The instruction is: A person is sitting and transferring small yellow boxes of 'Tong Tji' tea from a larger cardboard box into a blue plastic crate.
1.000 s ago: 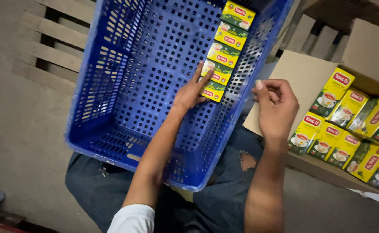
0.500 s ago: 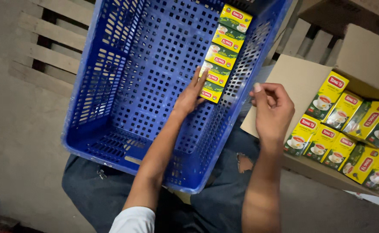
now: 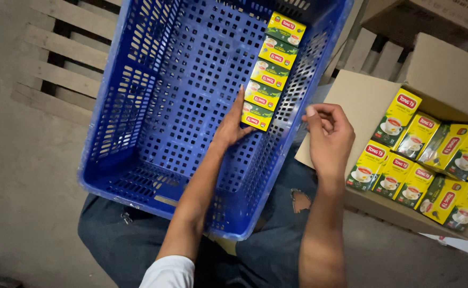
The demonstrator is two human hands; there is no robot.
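One large blue perforated plastic crate [image 3: 154, 122] rests tilted across the lap of a seated person in dark jeans [image 3: 276, 240], its open top facing the camera. Inside it, five small yellow-and-green boxes [image 3: 270, 72] lie in a single column against the right wall, each touching the next, running from the far corner toward the person. The left hand [image 3: 233, 124] reaches into the crate with its fingers stretched out flat, pressed along the left edge of the two nearest boxes; it lies against them rather than closing around any. The right hand [image 3: 328, 138] hovers outside the crate, just beside its right wall, with the fingers curled loosely inward toward the palm and nothing visible in it. To the right stands one open brown cardboard carton [image 3: 372, 101], its flap raised, holding more boxes of the same kind [image 3: 426, 160]: about eleven show, packed upright in two rows, some cut off by the picture's edge. A second cardboard carton [image 3: 442, 16] sits behind it at the top right. A wooden pallet [image 3: 58, 58] lies under the crate on the grey concrete floor [image 3: 26, 202].
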